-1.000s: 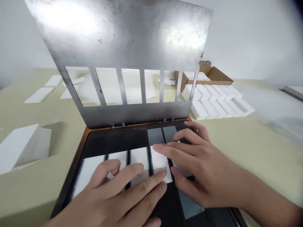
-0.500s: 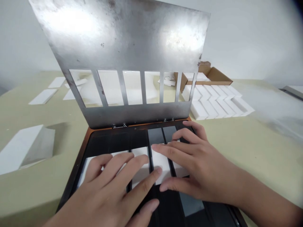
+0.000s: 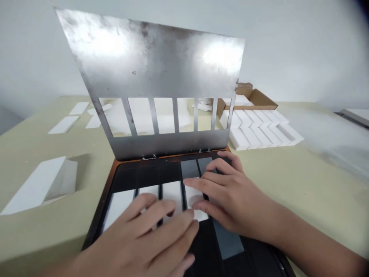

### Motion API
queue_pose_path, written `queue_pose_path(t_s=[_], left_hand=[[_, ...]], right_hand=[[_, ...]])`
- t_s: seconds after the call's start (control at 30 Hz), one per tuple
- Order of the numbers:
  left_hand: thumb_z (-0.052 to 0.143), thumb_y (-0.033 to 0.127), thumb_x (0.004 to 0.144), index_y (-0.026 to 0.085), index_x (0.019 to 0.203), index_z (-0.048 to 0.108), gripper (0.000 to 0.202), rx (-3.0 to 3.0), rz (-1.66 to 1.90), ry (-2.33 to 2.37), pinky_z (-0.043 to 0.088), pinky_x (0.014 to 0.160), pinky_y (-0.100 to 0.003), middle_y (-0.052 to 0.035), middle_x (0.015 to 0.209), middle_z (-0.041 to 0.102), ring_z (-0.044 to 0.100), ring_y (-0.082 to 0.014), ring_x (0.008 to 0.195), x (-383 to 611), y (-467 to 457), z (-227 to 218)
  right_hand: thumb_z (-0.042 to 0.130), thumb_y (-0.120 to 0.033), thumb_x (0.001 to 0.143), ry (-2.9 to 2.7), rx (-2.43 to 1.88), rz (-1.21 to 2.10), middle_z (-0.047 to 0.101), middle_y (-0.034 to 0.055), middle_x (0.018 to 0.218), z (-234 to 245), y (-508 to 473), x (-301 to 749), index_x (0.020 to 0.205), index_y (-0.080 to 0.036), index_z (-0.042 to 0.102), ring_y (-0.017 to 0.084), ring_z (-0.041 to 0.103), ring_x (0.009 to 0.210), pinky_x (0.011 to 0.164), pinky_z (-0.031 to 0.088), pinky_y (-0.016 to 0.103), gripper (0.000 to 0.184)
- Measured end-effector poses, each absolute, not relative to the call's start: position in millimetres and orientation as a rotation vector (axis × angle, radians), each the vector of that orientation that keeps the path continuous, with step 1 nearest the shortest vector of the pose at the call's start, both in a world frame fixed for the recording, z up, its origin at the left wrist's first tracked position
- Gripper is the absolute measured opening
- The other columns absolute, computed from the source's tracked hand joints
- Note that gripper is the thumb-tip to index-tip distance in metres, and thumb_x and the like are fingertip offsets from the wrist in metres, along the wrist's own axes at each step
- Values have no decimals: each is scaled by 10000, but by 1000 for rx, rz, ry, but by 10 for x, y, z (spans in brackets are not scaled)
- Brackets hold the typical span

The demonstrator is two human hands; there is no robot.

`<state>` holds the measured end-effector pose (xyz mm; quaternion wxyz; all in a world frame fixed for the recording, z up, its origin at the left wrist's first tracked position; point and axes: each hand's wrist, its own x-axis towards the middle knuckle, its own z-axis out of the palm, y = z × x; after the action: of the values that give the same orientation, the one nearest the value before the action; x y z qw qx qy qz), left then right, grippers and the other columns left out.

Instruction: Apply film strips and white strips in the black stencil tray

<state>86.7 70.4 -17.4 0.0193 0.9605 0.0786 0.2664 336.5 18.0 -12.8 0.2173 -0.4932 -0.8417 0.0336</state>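
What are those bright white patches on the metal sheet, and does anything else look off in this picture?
In the head view, the slotted steel plate shows two washed-out patches of reflected glare; the wide lens seems to bend the scene near the frame edges, the top right corner darkens, and the left hand looks slightly soft, perhaps from motion blur.

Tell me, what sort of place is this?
Probably a workshop or packing room: a hinged steel plate with slots over a black tray, and rows of white blocks beside a cardboard box.
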Motion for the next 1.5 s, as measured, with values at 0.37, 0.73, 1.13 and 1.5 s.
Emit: queue_pose_path(t_s=[0.37, 0.73, 1.13, 1.5], left_hand=[[652, 428, 1039, 199, 1313, 706, 361, 2957, 698, 390, 344, 953, -459, -18, 1229, 748, 574, -262, 1032, 848, 658, -147], [657, 496, 1029, 232, 1273, 705, 362, 2992, 699, 408, 352, 914, -421, -15, 1171, 750, 578, -244, 991, 843, 649, -126], [539, 467, 1092, 202, 1255, 729, 364, 2996, 651, 395, 357, 909, -434, -46, 1153, 733, 577, -258, 980, 847, 648, -107], [570, 409, 1073, 267, 1256, 745, 291, 2974, 642, 467, 407, 923, -431, -101, 1206, 678, 598, -296, 1078, 845, 687, -50]], right_hand=[[511, -551, 1082, -2330, -1491, 102, 666, 86, 1394, -108, 194, 3361, 1549, -236, 527, 303, 497, 1287, 1239, 173, 582, 563], [604, -465, 1059, -2249, -1515, 134, 716, 35, 1319, -140, 206, 3307, 1167, -265, 697, 294, 491, 1361, 1235, 170, 587, 246], [613, -193, 1042, -2264, -1303, -79, 797, -29, 1044, -206, 210, 3348, 1081, -264, 752, 219, 619, 1111, 1227, 143, 548, 161], [620, -149, 1019, -2350, -1274, -175, 791, -5, 1035, -172, 168, 3354, 1110, -210, 746, 221, 627, 1073, 1250, 165, 554, 167]])
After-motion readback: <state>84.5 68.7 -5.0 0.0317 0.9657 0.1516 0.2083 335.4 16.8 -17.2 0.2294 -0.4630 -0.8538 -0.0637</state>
